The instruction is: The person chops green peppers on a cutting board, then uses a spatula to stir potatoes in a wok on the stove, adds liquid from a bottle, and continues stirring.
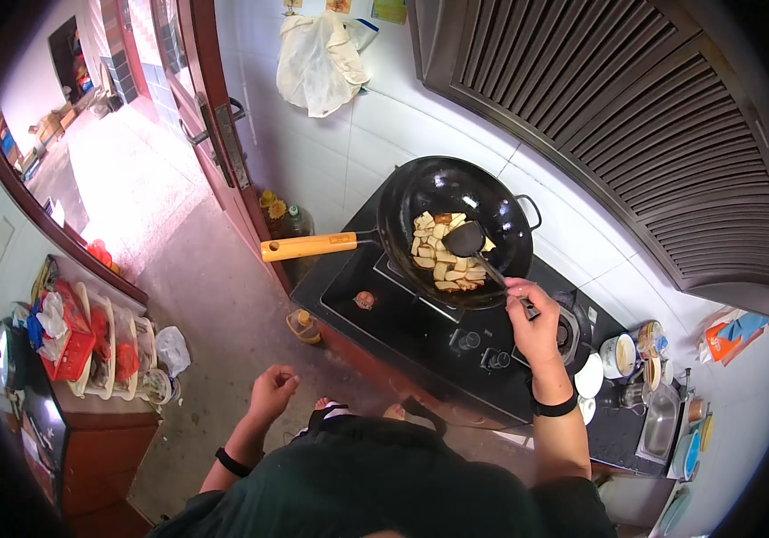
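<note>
My right hand (534,319) grips the handle of a dark spatula (465,239) over a black wok (425,185). The spatula's blade rests on pale, flat slices of food (448,265), some browned at the edges, and covers part of them. The wok sits tilted on the far-left burner of a black gas cooktop (384,302). Its wooden handle (310,247) points left past the counter edge, with no hand on it. My left hand (273,390) hangs in front of my body, fingers loosely curled, with nothing visible in it.
A slatted range hood (599,87) overhangs the upper right. Bowls (618,355) and a small sink (660,422) line the counter at right. An oil bottle (304,326) stands by the counter's front. Left are an open door (213,134) and a rack with bags (112,336).
</note>
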`<state>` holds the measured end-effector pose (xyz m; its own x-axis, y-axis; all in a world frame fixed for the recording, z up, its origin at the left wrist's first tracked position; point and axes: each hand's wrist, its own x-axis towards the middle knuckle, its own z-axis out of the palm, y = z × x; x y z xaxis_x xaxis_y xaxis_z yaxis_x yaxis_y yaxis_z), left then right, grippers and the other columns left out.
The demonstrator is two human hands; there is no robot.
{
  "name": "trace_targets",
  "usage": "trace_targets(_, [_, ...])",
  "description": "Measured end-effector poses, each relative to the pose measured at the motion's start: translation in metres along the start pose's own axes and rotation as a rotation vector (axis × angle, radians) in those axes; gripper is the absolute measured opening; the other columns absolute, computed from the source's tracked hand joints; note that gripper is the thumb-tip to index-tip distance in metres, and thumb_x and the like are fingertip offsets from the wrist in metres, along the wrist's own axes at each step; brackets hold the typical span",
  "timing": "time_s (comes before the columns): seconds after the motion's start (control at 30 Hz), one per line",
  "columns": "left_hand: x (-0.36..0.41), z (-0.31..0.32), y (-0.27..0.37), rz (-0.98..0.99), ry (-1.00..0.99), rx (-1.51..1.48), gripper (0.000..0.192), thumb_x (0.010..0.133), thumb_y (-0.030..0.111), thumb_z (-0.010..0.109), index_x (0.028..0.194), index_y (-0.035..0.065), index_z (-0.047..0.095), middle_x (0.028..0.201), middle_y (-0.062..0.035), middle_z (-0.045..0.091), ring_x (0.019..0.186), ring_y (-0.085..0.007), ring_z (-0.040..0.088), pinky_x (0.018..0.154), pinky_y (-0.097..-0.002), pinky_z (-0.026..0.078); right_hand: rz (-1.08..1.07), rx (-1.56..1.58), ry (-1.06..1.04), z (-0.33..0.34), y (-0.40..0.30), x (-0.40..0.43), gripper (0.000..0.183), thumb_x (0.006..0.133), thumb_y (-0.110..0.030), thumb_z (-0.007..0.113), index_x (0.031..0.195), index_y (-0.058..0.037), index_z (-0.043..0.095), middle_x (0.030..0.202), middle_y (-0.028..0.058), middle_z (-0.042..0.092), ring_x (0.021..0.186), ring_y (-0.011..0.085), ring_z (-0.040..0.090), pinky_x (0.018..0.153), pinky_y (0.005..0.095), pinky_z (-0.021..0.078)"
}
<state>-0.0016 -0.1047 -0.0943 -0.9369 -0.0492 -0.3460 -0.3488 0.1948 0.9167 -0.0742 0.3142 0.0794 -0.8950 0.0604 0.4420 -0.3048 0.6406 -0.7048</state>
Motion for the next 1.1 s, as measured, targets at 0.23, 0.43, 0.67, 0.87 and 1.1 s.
trace_targets(0.23, [0.0,0.001,-0.007,0.004,0.014,0.047,0.019,0.081,0.01,0.066,0.094,-0.0017,0.058,0.071,-0.0033,0.061,0.064,-0.0098,0.057,0.059,-0.0256,0.047,-0.093,-0.028,-0.04,0.006,-0.005,0.002,0.008,0.078,0.003,0.06,0.086,0.0026,0.058,0.099,0.0142,0.066,0.085,0.0208,0.065,0.076,0.028,0.049])
trace_targets(0.43, [-0.004,0.002,0.001,-0.034,0.001,0.032,0.018,0.081,0.009,0.065,0.095,-0.0005,0.057,0.073,-0.003,0.06,0.064,-0.0102,0.057,0.059,-0.0256,0.047,-0.096,0.015,-0.037,0.011,-0.005,0.005,0.009,0.078,0.003,0.06,0.086,0.0026,0.058,0.099,0.0141,0.066,0.084,0.0219,0.065,0.075,0.0283,0.0491])
trace_targets(0.67, [-0.004,0.002,0.003,-0.036,-0.024,0.048,0.015,0.082,0.007,0.063,0.095,0.0016,0.056,0.076,-0.002,0.059,0.065,-0.0105,0.056,0.06,-0.0254,0.047,-0.065,-0.015,-0.004,0.02,-0.003,0.017,0.008,0.078,0.002,0.06,0.086,0.0023,0.059,0.098,0.0134,0.066,0.083,0.0207,0.064,0.075,0.0285,0.0489])
trace_targets(0.87, [-0.001,0.005,0.003,0.014,-0.007,0.017,0.017,0.081,0.009,0.065,0.094,-0.0007,0.058,0.072,-0.0026,0.06,0.064,-0.01,0.056,0.059,-0.0253,0.047,0.084,0.09,0.068,0.019,0.015,0.028,0.007,0.08,0.0,0.059,0.086,0.0023,0.06,0.096,0.0118,0.067,0.084,0.0169,0.063,0.077,0.0273,0.0479])
trace_targets(1.1, [-0.005,0.004,-0.009,-0.015,0.02,0.035,0.019,0.081,0.01,0.065,0.093,-0.002,0.059,0.071,-0.0036,0.061,0.063,-0.0098,0.057,0.059,-0.0254,0.047,0.328,0.129,0.097,-0.013,-0.014,0.018,0.008,0.083,-0.004,0.057,0.086,0.002,0.062,0.097,0.0083,0.067,0.061,0.0094,0.058,0.055,0.023,0.0466])
